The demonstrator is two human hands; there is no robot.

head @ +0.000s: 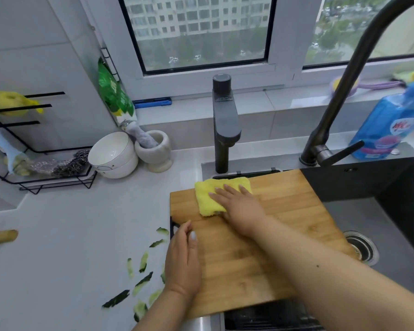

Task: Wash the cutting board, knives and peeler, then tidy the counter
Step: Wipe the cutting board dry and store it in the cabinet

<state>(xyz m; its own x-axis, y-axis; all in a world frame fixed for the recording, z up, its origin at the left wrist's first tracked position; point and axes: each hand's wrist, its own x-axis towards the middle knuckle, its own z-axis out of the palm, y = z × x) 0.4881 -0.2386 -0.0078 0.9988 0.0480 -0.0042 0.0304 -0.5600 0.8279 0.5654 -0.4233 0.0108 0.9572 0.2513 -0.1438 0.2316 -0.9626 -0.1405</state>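
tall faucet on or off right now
Off, as far as shows: no water falls from the tall faucet onto the cutting board; its spout tip is out of frame.

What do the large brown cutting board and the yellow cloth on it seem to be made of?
The large brown cutting board looks like bamboo or wood, matte: parallel glued strips and grain show. The yellow cloth looks like soft, fluffy microfibre or terry; its surface is nubby.

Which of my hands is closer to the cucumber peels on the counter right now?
Left. The left hand holds the cutting board's left edge, right beside the cucumber peels. The right hand is farther away, pressing the yellow cloth at the board's far side.
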